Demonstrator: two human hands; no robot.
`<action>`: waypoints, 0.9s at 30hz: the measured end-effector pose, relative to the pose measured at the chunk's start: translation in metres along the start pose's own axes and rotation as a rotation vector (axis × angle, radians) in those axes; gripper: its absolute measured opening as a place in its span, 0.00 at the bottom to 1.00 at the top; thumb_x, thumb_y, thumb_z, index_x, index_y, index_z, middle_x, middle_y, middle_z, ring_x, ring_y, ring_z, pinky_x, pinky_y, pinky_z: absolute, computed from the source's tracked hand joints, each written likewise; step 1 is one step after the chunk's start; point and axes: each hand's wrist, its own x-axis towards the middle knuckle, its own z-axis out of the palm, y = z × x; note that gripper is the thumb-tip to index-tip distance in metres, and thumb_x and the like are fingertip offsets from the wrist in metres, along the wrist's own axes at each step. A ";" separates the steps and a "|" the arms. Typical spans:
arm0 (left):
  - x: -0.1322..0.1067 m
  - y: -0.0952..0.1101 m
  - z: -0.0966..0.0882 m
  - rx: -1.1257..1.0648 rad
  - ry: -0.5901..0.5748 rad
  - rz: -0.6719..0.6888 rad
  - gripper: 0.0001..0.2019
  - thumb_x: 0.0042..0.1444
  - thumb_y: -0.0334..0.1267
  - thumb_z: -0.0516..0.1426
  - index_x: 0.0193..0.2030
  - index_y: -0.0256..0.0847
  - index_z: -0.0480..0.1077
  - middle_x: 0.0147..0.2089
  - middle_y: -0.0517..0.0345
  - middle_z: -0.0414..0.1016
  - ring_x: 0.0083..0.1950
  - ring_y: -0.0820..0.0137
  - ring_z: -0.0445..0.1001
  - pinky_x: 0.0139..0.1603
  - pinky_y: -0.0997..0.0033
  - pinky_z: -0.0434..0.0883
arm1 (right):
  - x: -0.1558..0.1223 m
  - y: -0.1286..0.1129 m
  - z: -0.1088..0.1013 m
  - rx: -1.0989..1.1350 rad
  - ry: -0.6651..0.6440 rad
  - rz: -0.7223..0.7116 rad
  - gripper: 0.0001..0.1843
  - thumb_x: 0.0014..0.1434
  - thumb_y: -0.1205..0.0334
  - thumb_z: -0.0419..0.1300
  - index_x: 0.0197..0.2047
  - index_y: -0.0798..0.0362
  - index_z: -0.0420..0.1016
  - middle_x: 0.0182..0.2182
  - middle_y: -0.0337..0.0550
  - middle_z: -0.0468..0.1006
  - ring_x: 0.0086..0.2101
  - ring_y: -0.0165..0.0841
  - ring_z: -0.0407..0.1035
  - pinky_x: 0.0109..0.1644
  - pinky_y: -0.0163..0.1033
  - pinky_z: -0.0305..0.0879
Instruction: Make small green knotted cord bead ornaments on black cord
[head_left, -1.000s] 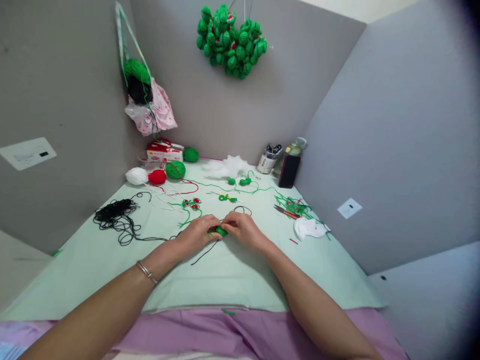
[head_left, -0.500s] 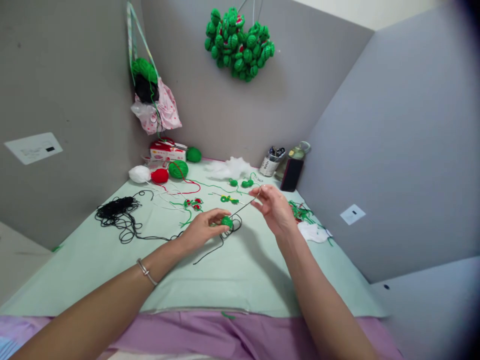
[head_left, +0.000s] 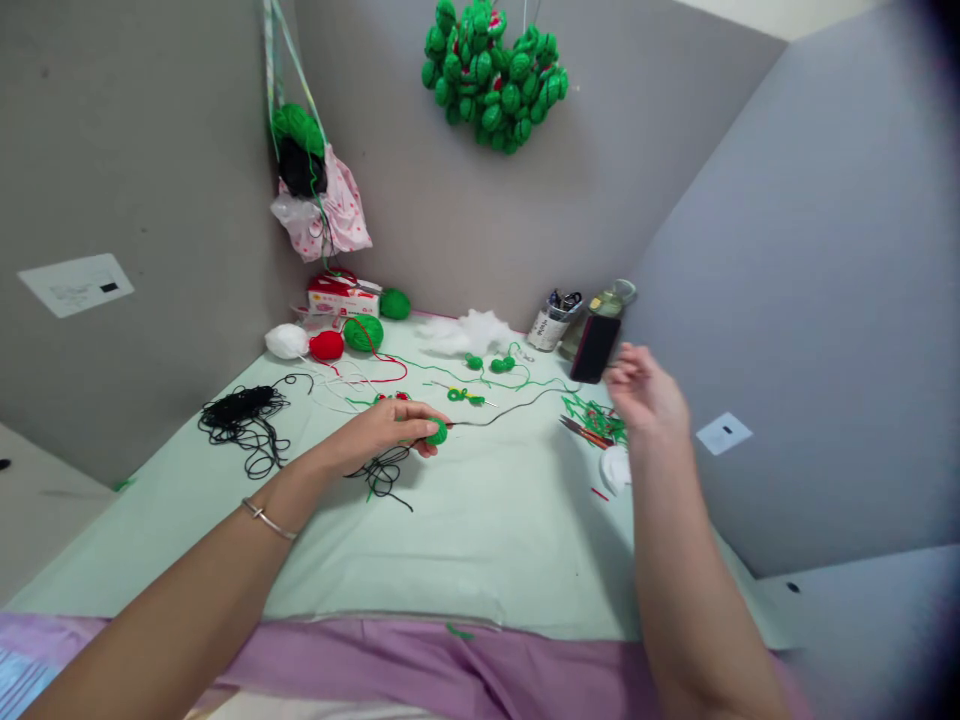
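Note:
My left hand (head_left: 401,425) is closed around a small green crocheted ball (head_left: 436,432), low over the table. A strand of black yarn (head_left: 517,408) runs from the ball toward my right hand (head_left: 641,388). That hand is raised at the right with its fingers pinched together on the yarn; whether a needle is in the pinch is too small to make out. Loops of loose black yarn (head_left: 384,470) lie under my left hand. Just beyond is a crochet hook (head_left: 489,402) with a yellow handle, beside a green crocheted piece (head_left: 469,397).
Scissors (head_left: 585,432) and green yarn scraps (head_left: 600,415) lie at right, near a phone (head_left: 596,348) and a pen cup (head_left: 551,325). White stuffing (head_left: 469,332) sits at the back. Tangled black yarn (head_left: 244,415) and red yarn (head_left: 326,346) are at left. Green crocheted pieces (head_left: 491,80) hang above.
My right hand has moved away to the right, drawing out the black yarn, which now hangs slack. My left hand has shifted slightly left with the green ball. The scissors have come into view.

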 end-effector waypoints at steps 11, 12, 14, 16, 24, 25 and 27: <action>0.000 0.004 0.017 -0.250 -0.019 0.003 0.15 0.55 0.47 0.62 0.44 0.40 0.76 0.36 0.55 0.75 0.36 0.69 0.75 0.41 0.69 0.70 | -0.080 0.057 0.080 -0.255 -0.862 0.455 0.19 0.62 0.49 0.60 0.34 0.58 0.77 0.22 0.36 0.65 0.23 0.24 0.56 0.29 0.32 0.54; -0.001 0.005 0.019 -0.267 -0.045 0.003 0.14 0.55 0.46 0.62 0.43 0.39 0.76 0.37 0.55 0.75 0.36 0.69 0.75 0.40 0.69 0.70 | -0.074 0.056 0.072 -0.219 -0.779 0.431 0.18 0.61 0.49 0.62 0.32 0.58 0.76 0.20 0.34 0.61 0.22 0.23 0.53 0.27 0.32 0.52; -0.001 0.006 0.020 -0.305 -0.081 0.001 0.14 0.55 0.45 0.62 0.43 0.39 0.75 0.37 0.55 0.75 0.35 0.70 0.75 0.39 0.70 0.70 | -0.060 0.055 0.055 -0.103 -0.546 0.387 0.16 0.59 0.51 0.64 0.30 0.56 0.72 0.19 0.30 0.53 0.20 0.22 0.46 0.24 0.31 0.46; -0.003 0.007 0.021 -0.339 -0.083 0.000 0.13 0.56 0.45 0.62 0.43 0.39 0.75 0.38 0.55 0.75 0.34 0.72 0.74 0.38 0.71 0.70 | -0.047 0.054 0.041 0.009 -0.350 0.357 0.14 0.56 0.53 0.65 0.30 0.55 0.70 0.19 0.28 0.48 0.20 0.23 0.41 0.23 0.30 0.43; -0.003 0.004 0.012 -0.407 -0.049 0.016 0.13 0.58 0.47 0.60 0.41 0.38 0.74 0.36 0.54 0.76 0.32 0.73 0.73 0.35 0.72 0.71 | -0.020 0.046 -0.023 -0.079 0.107 0.189 0.15 0.57 0.57 0.61 0.26 0.48 0.58 0.19 0.27 0.44 0.19 0.25 0.38 0.22 0.34 0.44; -0.003 0.004 0.012 -0.412 -0.043 0.017 0.13 0.58 0.47 0.60 0.42 0.38 0.75 0.37 0.54 0.77 0.32 0.73 0.73 0.35 0.73 0.71 | -0.019 0.048 -0.030 -0.110 0.127 0.179 0.16 0.57 0.55 0.61 0.26 0.47 0.57 0.18 0.26 0.44 0.18 0.25 0.37 0.22 0.35 0.44; -0.002 0.003 0.013 -0.419 -0.047 0.018 0.15 0.57 0.46 0.61 0.45 0.38 0.75 0.39 0.53 0.78 0.34 0.73 0.74 0.37 0.73 0.72 | -0.016 0.052 -0.039 -0.186 0.146 0.163 0.17 0.56 0.51 0.62 0.27 0.47 0.58 0.17 0.26 0.47 0.18 0.25 0.39 0.22 0.36 0.44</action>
